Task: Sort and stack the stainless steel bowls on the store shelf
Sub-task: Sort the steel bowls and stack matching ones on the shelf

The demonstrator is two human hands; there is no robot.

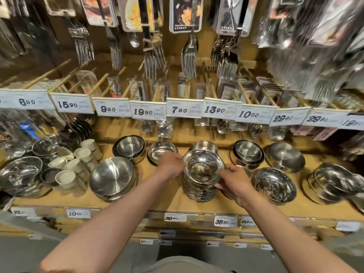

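Centre frame, left hand (171,164) and right hand (235,181) grip the shiny round top bowl (202,168) on a ribbed stack (199,191); matte bowl (112,177) left; forks (189,56) hang above.

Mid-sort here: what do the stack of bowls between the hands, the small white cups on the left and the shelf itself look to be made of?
Tall stack of shiny round bowls, held by left hand and right hand: polished stainless steel, judging by mirror-like reflections. Small white cups: matte, opaque, likely ceramic or plastic; cannot tell which. Tan shelf board: wood-look, flat and dull, possibly laminate.
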